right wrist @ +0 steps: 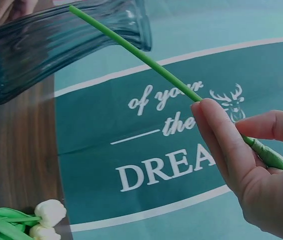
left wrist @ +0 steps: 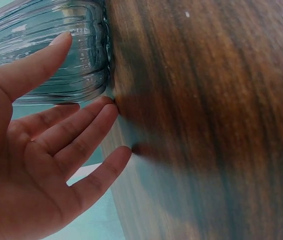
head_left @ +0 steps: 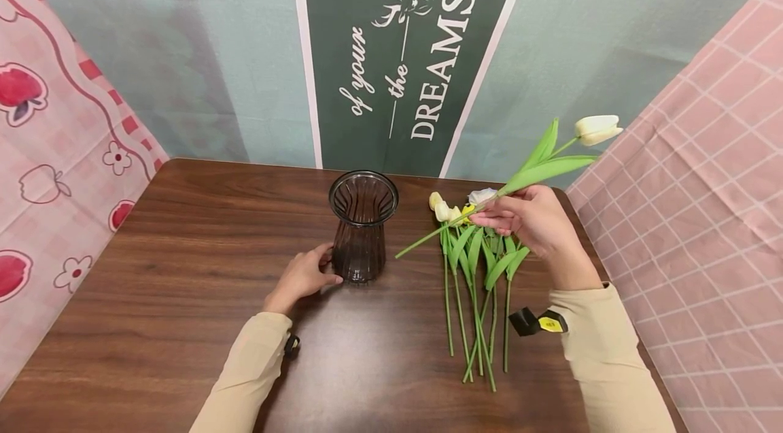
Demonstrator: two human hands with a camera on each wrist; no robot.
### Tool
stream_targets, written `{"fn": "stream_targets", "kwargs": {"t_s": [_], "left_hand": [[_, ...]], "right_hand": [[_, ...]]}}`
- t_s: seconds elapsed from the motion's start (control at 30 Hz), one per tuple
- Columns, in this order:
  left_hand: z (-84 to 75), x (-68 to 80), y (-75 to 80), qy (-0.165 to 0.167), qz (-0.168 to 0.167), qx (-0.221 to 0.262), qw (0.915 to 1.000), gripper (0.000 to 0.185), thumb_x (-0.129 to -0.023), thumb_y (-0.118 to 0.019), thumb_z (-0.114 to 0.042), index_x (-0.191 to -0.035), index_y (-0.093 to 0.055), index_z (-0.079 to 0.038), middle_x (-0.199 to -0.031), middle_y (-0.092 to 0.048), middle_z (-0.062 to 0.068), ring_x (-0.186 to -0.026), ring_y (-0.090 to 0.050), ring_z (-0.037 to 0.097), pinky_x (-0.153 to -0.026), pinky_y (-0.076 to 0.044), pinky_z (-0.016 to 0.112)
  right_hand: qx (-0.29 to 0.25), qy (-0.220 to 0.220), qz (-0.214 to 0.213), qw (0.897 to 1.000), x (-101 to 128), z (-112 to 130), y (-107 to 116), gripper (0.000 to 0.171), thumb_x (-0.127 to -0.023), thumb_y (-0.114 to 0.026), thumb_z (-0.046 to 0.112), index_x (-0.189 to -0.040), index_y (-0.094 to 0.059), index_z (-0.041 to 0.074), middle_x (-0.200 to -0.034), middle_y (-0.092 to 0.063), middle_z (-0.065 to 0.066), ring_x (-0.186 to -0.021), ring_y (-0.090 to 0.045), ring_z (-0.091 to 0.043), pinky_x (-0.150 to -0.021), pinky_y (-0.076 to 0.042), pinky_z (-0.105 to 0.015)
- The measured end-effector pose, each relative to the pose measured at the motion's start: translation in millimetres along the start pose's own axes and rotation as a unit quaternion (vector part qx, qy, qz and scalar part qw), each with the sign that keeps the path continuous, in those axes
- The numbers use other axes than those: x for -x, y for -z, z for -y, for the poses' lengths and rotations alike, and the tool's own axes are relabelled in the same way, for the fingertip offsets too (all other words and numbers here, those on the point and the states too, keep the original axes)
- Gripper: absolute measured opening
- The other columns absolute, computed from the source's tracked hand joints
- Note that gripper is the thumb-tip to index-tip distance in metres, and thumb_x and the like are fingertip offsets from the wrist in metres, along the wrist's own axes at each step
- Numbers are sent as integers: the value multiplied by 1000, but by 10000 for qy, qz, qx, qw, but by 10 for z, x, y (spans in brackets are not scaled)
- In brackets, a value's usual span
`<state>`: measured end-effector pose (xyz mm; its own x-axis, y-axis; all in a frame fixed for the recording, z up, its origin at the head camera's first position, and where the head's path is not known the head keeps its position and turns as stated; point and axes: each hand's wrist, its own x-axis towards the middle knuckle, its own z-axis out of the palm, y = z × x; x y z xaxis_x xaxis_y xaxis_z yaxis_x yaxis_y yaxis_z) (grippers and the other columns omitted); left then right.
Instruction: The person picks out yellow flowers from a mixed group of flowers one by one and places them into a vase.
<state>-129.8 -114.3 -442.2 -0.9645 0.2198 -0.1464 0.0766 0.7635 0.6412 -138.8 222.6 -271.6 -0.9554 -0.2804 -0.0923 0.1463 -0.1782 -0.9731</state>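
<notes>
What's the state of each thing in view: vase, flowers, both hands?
Vase: upright on the table, empty.
Held tulip: lifted, stem tilted toward the vase, not in it.
Tulip bunch: lying flat on the table.
Left hand: fingers straight, resting against the vase base.
Right hand: pinches the held tulip's stem.

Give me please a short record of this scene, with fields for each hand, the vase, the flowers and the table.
left hand: fingers straight, resting against the base of the vase
right hand: pinches the stem of one white tulip, lifted off the table
vase: dark ribbed glass, upright, nothing inside
other tulips: lie in a bunch under the right hand, heads away from the person
table: dark wood
</notes>
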Motion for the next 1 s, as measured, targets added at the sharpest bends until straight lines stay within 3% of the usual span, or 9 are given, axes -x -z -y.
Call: {"fn": "stream_targets", "kwargs": {"t_s": [0.13, 0.27, 0.5, 1.0], "left_hand": [[3, 4, 1, -7, 6, 8, 10000, 71, -73, -76, -24, -132, -44, 0, -111, -61, 19, -105, -55, 35, -91, -39, 50], [9, 6, -3, 15, 12, 52, 10000, 71, -73, -76, -24, -132, -44, 0, -111, -61, 19, -106, -55, 35, -91, -39, 50], [10, 12, 0, 11, 14, 54, 10000, 71, -73, -77, -24, -132, -44, 0, -111, -61, 19, -105, -55, 36, -91, -39, 50], [14, 11, 3, 47, 31, 69, 10000, 70, -73, -76, -25, -132, -44, -1, -112, -61, 19, -106, -54, 35, -92, -39, 49]], "right_hand": [[-18, 12, -92, 10000, 2, 75, 13, 17, -88, -40, -12, -81, -55, -10, -81, -66, -21, -74, -67, -27, -47, -50, -24], [-272, 174, -86, 9994, -4, 108, 31, 20, -86, -38, -16, -80, -57, -12, -78, -64, -24, -72, -67, -30, -51, -53, -30], [-558, 291, -163, 9979, -23, 149, 83, 24, -85, -36, -19, -80, -59, -12, -78, -65, -25, -74, -67, -32, -72, -52, -39], [-993, 662, 150, 9927, -70, 347, 103, 27, -84, -33, -21, -79, -59, -15, -76, -64, -27, -76, -66, -36, -74, -50, -44]]}}
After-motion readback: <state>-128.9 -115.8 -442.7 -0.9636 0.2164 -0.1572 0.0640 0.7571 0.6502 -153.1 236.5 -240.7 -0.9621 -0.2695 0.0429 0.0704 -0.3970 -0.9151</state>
